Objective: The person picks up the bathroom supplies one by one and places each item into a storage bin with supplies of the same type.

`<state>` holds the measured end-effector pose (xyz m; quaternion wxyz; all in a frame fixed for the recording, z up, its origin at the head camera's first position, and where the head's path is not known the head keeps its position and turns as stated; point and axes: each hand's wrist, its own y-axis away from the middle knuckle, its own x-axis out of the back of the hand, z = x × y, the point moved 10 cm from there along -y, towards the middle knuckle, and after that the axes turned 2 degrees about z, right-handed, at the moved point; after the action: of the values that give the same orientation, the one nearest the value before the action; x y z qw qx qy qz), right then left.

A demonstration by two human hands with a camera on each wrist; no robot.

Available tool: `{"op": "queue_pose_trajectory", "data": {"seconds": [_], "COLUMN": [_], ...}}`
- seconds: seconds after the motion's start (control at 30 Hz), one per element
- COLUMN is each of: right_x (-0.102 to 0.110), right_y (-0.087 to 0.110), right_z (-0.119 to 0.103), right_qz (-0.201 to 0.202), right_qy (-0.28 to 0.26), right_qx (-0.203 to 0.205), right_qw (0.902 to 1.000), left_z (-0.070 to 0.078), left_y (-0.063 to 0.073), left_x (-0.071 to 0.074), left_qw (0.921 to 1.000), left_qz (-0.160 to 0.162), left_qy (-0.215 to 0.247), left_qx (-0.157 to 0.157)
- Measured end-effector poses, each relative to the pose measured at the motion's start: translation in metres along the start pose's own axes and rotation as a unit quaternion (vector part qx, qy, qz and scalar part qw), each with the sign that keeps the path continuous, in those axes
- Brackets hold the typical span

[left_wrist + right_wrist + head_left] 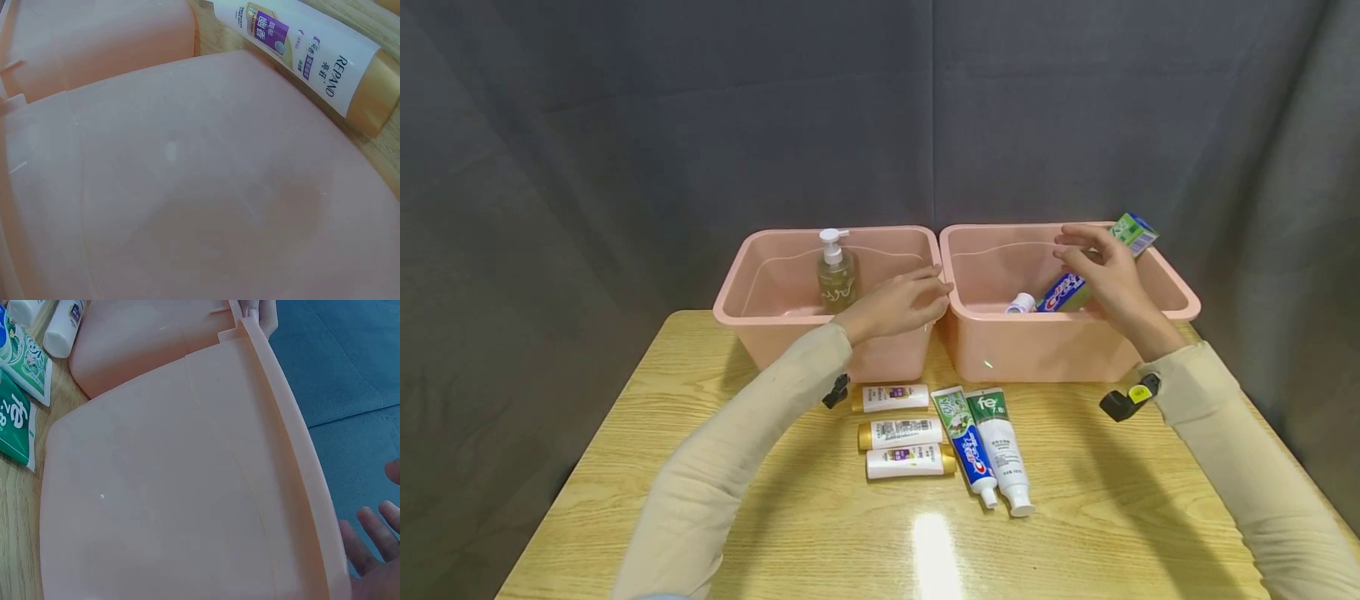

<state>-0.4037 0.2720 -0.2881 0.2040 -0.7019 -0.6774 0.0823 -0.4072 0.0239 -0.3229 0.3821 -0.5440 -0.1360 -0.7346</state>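
Observation:
My left hand (902, 302) rests its fingertips at the adjoining rims of two pink bins, fingers loosely bent; the right wrist view shows only a few of its fingers (267, 317) by the rim. Above the right bin (1037, 346) hovers my right hand (1101, 271), fingers spread and nothing gripped. Behind it a blue-and-green toothpaste box (1063, 292) leans inside that bin, its green end (1131, 232) sticking up over the back rim. Beside the box lies a white-capped item (1021, 303), mostly hidden. In the left bin (767, 333) stands a pump bottle (837, 283).
On the wooden table (820, 533), before the bins, lie three white tubes with gold caps (910, 461). To their right are a green-and-blue toothpaste tube (966, 442) and a green-and-white tube (1002, 450). A dark curtain (700, 125) hangs behind.

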Motion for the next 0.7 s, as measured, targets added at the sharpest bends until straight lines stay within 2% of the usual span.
{"op": "queue_pose_trajectory", "data": {"seconds": [0.13, 0.43, 0.5, 0.7], "right_x": [0.000, -0.001, -0.002, -0.004], "right_y": [0.001, 0.005, 0.006, 0.009], "right_z": [-0.003, -0.008, -0.010, -0.013], "right_qz": [-0.001, -0.016, -0.021, -0.023], "right_qy": [-0.034, -0.048, -0.040, 0.031], "right_qx": [0.013, 0.026, 0.031, 0.034], "right_qw": [0.9993, 0.9984, 0.9985, 0.9986], "left_z": [-0.001, -0.001, -0.001, -0.002], "left_y": [0.000, 0.000, 0.000, -0.001], "left_x": [-0.001, 0.000, 0.000, -0.001], "left_qw": [1.0000, 1.0000, 1.0000, 1.0000], "left_qz": [-0.001, 0.001, 0.000, 0.001], "left_qy": [-0.004, -0.004, -0.005, -0.007], "left_qx": [0.001, 0.000, 0.000, 0.001]}}
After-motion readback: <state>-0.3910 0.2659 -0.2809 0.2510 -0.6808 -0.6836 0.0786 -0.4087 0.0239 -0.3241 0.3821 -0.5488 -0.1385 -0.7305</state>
